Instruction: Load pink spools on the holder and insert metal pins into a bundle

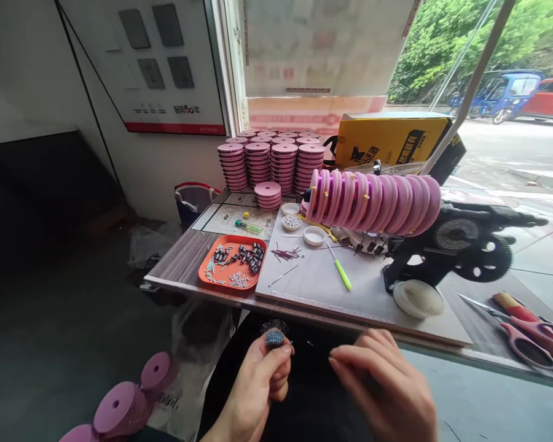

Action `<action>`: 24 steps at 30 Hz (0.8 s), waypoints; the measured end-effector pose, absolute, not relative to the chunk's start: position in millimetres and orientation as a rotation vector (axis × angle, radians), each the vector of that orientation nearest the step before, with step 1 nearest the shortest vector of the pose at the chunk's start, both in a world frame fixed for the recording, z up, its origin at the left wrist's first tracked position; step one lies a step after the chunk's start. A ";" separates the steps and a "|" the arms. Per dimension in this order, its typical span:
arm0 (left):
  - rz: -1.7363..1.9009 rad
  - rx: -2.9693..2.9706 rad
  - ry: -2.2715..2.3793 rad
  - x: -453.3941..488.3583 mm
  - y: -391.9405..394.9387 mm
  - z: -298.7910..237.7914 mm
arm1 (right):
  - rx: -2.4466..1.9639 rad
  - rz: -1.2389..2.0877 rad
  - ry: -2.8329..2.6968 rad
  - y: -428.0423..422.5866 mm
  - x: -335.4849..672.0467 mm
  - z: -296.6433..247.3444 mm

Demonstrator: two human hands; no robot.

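My left hand [265,374] is closed in front of the table edge. Between its thumb and fingers is a small rounded bundle [274,338] with a blue-grey, beaded-looking top and fine dark strands at its far side. What kind of thing it is does not show clearly. To its right, my right hand [384,383] has thumb and fingertips pressed together, apart from the bundle. Whatever the right fingertips pinch, if anything, is too small to make out. A tiny pale sliver [310,344] shows between the hands against the dark clothing.
An orange tray [203,261] of small parts lies on the table beside a board [313,294] bearing a green-handled pick [343,275] and white dishes [314,236]. A black winding machine [447,245] carries pink spools [373,202]. Scissors [525,344] lie right; stacked spools [283,162] stand behind.
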State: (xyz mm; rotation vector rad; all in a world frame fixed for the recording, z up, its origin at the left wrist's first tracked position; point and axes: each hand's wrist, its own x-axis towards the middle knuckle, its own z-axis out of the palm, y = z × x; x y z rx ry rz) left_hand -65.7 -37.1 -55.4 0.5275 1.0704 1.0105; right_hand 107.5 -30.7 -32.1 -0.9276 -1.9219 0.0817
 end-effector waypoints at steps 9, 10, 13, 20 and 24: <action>0.994 0.432 1.010 -65.9 -38.9 -53.8 | -0.901 -0.051 -1.830 -28.5 83.1 -45.9; 0.996 0.435 1.019 -66.1 -38.7 -53.7 | -0.912 -0.081 -1.843 -28.2 87.8 -44.5; 1.009 0.470 1.047 -67.0 -37.5 -53.8 | -1.080 -0.259 -1.897 -24.3 118.2 -36.2; 0.969 0.509 1.076 -65.9 -34.3 -53.2 | -1.640 -0.806 -2.057 -10.0 203.3 -9.2; 0.982 0.506 1.085 -65.9 -33.4 -54.4 | -1.523 -0.517 -2.267 -8.5 210.7 -10.4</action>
